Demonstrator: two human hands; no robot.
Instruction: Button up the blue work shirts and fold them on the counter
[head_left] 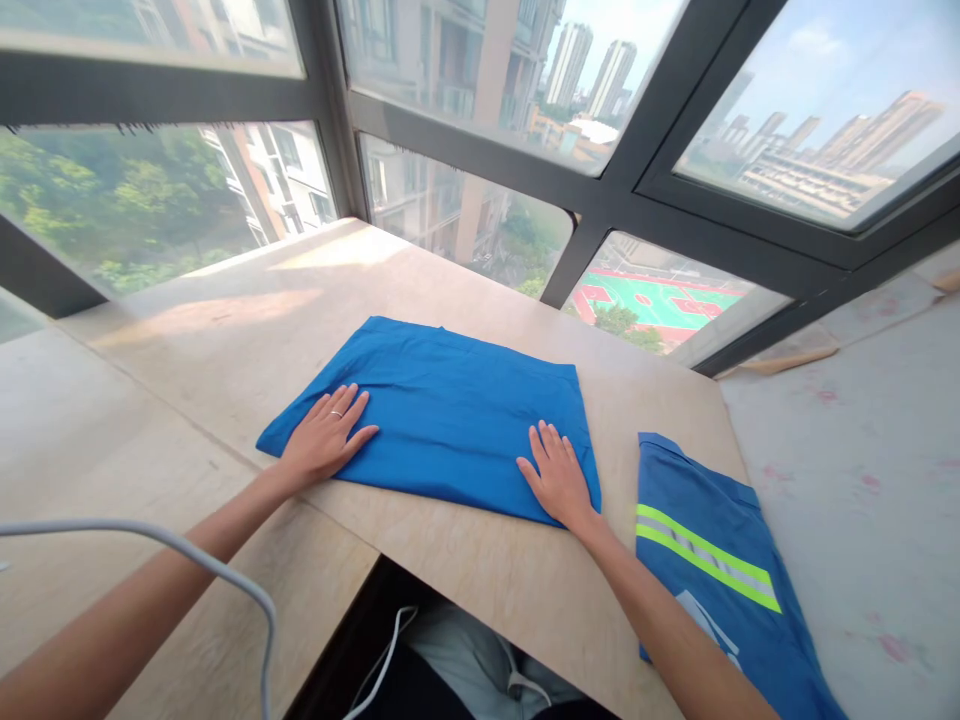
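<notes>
- We are holding our bare, slender left forearm stretched forward and inward from the lower left.
- We are resting our ungloved left hand flat, palm down, thumb spread inward.
- We are holding our bare, slender right forearm slanted inward.
- We are resting our ungloved right hand palm down, thumb spread.
</notes>
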